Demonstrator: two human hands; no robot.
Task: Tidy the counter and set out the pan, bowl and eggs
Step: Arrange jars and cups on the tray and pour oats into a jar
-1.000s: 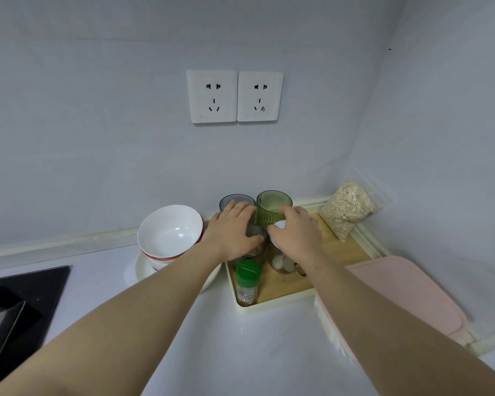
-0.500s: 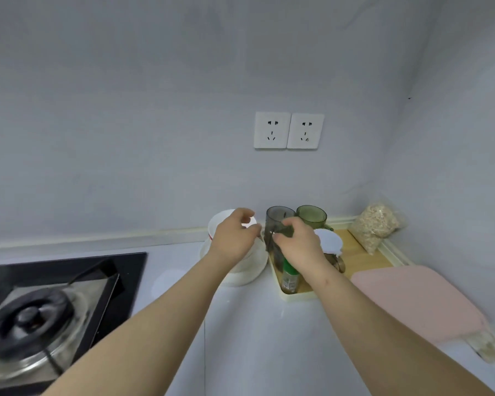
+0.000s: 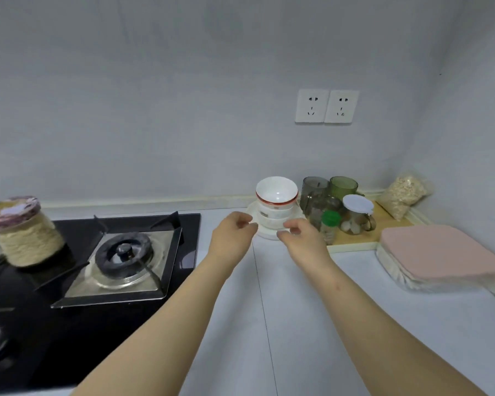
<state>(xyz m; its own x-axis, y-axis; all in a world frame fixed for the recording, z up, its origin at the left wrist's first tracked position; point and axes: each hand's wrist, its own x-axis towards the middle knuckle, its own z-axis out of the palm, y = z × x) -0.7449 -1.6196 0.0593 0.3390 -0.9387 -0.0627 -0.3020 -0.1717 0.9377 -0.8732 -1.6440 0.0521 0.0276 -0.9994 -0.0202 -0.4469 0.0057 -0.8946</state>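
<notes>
A stack of white bowls [image 3: 276, 200] with a red rim band stands on a white plate [image 3: 266, 232] at the back of the counter. My left hand [image 3: 233, 234] hovers just left of the plate, fingers loosely curled, holding nothing. My right hand [image 3: 300, 237] hovers in front of the stack, also empty, fingers apart. No pan or eggs are in sight.
A wooden tray [image 3: 355, 245] to the right holds a grey cup [image 3: 313, 188], a green cup [image 3: 343, 185], a green-capped bottle [image 3: 329, 225] and a white-lidded jar [image 3: 356, 214]. An oats bag [image 3: 406, 195] leans in the corner. A pink-lidded box [image 3: 440, 257] sits far right. The gas hob [image 3: 120, 252] and a rope-wrapped jar [image 3: 20, 231] are left.
Both hands have pulled back from the cups on the tray and now hover in front of the bowl stack. My view has swung left, bringing the hob into sight.
</notes>
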